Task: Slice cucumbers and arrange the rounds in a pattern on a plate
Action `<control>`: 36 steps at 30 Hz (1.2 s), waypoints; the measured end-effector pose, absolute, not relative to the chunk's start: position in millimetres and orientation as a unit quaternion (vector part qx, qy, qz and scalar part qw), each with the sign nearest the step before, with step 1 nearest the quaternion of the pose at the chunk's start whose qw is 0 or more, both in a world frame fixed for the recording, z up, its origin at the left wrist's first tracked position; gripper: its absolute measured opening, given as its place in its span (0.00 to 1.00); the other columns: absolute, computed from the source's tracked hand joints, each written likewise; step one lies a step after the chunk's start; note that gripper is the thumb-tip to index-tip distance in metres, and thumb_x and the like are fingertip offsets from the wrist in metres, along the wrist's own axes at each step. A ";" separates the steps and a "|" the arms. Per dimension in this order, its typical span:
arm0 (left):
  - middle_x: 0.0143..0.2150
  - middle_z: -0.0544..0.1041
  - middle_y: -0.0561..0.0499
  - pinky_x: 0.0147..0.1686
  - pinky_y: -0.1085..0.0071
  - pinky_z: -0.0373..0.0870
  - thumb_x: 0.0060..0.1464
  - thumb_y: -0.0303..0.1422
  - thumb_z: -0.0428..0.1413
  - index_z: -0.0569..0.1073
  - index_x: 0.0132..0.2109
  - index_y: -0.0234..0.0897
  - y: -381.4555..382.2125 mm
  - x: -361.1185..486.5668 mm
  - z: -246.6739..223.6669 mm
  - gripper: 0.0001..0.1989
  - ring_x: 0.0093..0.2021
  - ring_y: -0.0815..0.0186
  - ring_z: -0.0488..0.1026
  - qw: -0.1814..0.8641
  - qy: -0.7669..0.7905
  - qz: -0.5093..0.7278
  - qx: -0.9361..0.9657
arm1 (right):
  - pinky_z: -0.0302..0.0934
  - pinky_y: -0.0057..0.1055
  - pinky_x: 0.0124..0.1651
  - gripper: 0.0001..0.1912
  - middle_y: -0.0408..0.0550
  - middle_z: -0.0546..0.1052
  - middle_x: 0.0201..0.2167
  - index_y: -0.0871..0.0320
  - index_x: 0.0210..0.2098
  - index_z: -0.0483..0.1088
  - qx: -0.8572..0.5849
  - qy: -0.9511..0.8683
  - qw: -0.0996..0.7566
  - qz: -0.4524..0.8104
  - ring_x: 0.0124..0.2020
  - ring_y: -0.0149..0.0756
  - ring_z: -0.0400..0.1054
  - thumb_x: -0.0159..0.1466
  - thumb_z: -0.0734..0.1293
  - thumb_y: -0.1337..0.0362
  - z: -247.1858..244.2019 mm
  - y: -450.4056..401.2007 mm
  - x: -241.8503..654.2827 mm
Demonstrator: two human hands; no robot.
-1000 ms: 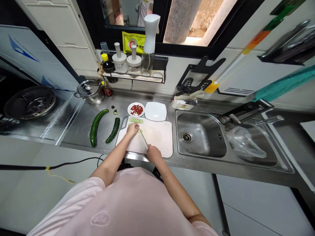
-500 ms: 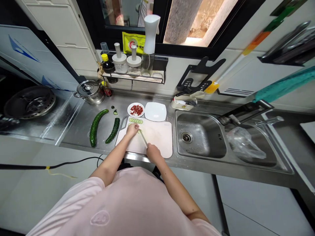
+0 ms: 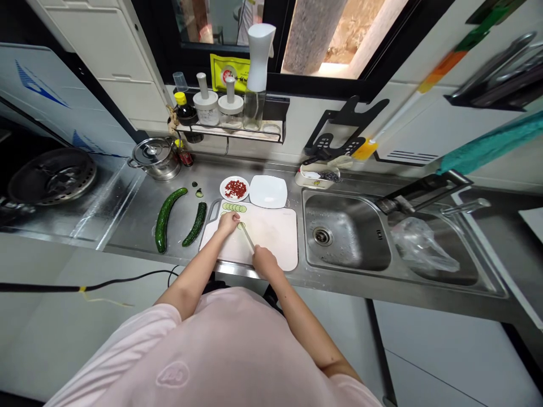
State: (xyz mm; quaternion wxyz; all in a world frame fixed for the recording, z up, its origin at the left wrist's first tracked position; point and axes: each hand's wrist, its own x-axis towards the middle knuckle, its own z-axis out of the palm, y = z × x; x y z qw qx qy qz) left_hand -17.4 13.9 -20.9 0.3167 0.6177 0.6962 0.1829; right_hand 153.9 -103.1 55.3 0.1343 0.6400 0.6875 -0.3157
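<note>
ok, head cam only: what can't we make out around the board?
Knife: handle hidden, head view, by the right hand.
Cucumber piece: mostly hidden, head view, by the left hand.
Red bits on the round plate: too small in the head view to identify.
Dark bottle: label too small to read in the head view.

Lidded steel pot [image 3: 155, 159], 2-basin steel sink [image 3: 339, 249], square white plate [image 3: 268, 191], white-topped spray bottle [image 3: 257, 73]
</note>
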 end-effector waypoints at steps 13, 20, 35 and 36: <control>0.30 0.76 0.51 0.36 0.74 0.64 0.45 0.28 0.58 0.76 0.37 0.37 13.9 -17.7 -20.1 0.09 0.32 0.68 0.70 0.311 0.696 0.187 0.620 | 0.59 0.30 0.36 0.12 0.59 0.75 0.39 0.62 0.44 0.66 0.640 0.685 0.135 -0.319 0.41 0.42 0.71 0.64 0.56 0.70 57.9 -118.9 164.9; 0.31 0.76 0.52 0.35 0.75 0.64 0.46 0.28 0.57 0.76 0.38 0.37 13.1 -17.5 -18.9 0.09 0.33 0.69 0.71 0.317 0.697 0.182 0.617 | 0.58 0.30 0.35 0.11 0.58 0.75 0.39 0.60 0.43 0.66 0.642 0.674 0.147 -0.335 0.41 0.42 0.71 0.64 0.56 0.69 64.0 -126.1 169.5; 0.31 0.76 0.52 0.35 0.75 0.65 0.45 0.28 0.57 0.76 0.37 0.37 14.2 -18.3 -20.8 0.09 0.33 0.68 0.71 0.314 0.696 0.185 0.619 | 0.59 0.30 0.37 0.12 0.59 0.75 0.40 0.61 0.45 0.66 0.642 0.681 0.139 -0.323 0.41 0.42 0.71 0.64 0.56 0.70 53.1 -121.2 164.1; 0.31 0.76 0.52 0.36 0.75 0.65 0.45 0.28 0.57 0.76 0.37 0.37 14.2 -18.3 -20.7 0.09 0.33 0.68 0.71 0.314 0.696 0.184 0.618 | 0.59 0.30 0.37 0.12 0.59 0.75 0.40 0.61 0.45 0.66 0.642 0.681 0.140 -0.322 0.41 0.42 0.71 0.65 0.55 0.70 52.2 -119.0 162.8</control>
